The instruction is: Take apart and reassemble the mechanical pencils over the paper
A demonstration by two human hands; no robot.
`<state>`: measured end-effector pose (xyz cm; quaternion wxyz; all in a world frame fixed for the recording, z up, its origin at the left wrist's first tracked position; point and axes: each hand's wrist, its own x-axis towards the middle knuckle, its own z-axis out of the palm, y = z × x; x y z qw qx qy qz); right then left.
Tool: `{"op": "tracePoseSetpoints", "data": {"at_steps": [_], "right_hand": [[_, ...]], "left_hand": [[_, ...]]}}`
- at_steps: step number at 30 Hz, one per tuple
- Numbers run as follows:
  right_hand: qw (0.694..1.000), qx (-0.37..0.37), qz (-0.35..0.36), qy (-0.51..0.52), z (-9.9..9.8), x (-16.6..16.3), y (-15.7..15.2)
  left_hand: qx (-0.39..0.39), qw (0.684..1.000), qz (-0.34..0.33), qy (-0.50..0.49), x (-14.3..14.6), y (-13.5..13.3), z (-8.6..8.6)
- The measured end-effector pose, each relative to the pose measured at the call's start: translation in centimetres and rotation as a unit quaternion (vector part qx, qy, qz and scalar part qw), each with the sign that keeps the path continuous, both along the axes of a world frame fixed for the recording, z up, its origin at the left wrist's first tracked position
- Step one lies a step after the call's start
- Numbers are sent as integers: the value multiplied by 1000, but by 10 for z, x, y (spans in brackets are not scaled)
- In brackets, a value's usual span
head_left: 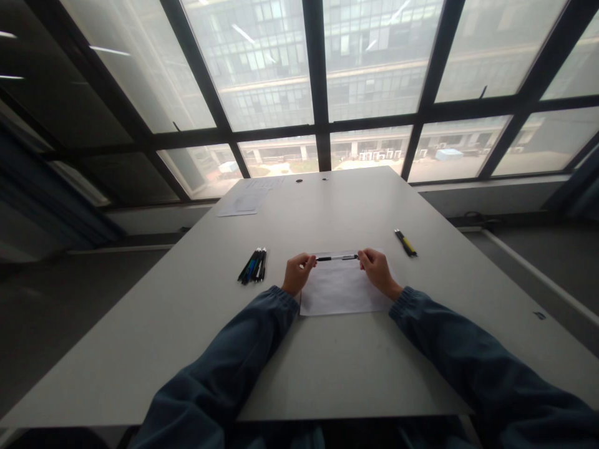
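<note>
A pen (337, 257) with a black end and a clear barrel lies level between my two hands, over the far part of a white sheet of paper (346, 290). My left hand (298, 272) is closed and pinches the pen's black end. At the opposite end, the closed fingers of my right hand (375, 268) grip it. Both pen tips are hidden by my fingers. Left of my left hand lies a bunch of several dark pens (253, 266). To the right of my right hand are a few black and yellow pens (405, 243) lying side by side.
All of this rests on a long white table (327, 362). Printed sheets (241, 201) lie at its far left corner. Two small dark round spots (299, 181) mark the far end. A small dark mark (540, 315) is near the right edge. Windows rise beyond the table.
</note>
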<state>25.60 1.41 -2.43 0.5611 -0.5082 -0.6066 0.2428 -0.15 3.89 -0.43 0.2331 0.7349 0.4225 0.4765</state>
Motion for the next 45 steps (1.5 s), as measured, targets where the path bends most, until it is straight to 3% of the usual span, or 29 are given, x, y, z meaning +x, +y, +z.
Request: {"op": "tracePoseSetpoints", "data": {"at_steps": [45], "right_hand": [[999,15,-21,-41,2,0,0]], "left_hand": [[-25,1000,-8,8,1,-1,3]]}}
